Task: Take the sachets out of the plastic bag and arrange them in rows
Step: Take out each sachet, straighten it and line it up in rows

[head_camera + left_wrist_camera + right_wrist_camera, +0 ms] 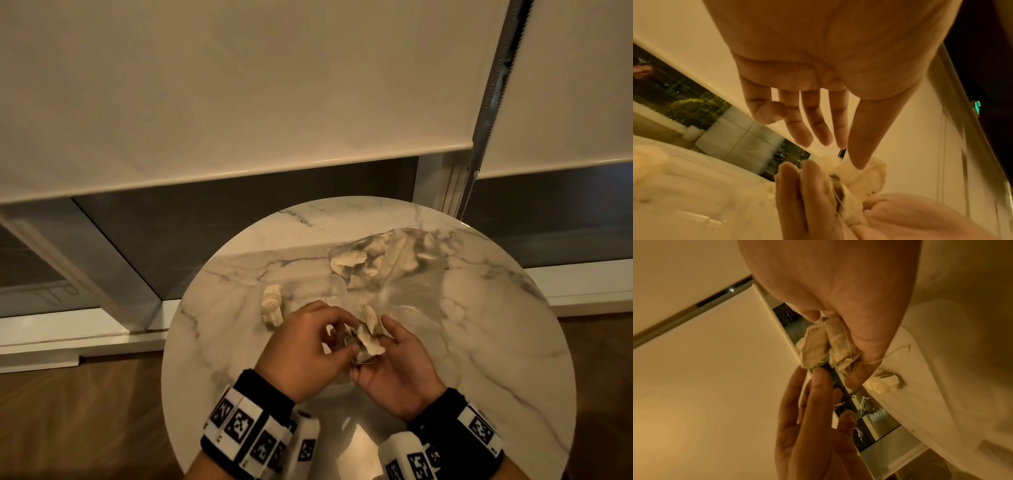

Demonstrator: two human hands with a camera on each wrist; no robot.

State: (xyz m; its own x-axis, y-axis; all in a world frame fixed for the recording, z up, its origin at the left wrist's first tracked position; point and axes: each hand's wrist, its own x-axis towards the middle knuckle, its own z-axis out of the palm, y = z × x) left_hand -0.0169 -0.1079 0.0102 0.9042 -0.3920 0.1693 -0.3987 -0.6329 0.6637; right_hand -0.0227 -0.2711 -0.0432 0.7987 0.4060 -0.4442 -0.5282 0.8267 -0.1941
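On the round marble table [496, 359], a clear plastic bag [411, 284] lies at the back right with several pale sachets [349, 262] inside. A short line of sachets [272, 305] lies on the table left of the bag. Above the table's middle, my right hand [383, 353] holds a small bunch of stringed sachets [370, 337] between thumb and fingers, seen close in the right wrist view [818, 344]. My left hand [342, 334] is beside them with fingers nearly straight [818, 129]; its thumb tip touches the bunch [865, 177].
Cream roller blinds [239, 85] with a bead chain [479, 144] hang behind the table, over a dark window. Wooden floor [85, 428] surrounds the table. Bare marble lies near my wrists and along the table's left and right sides.
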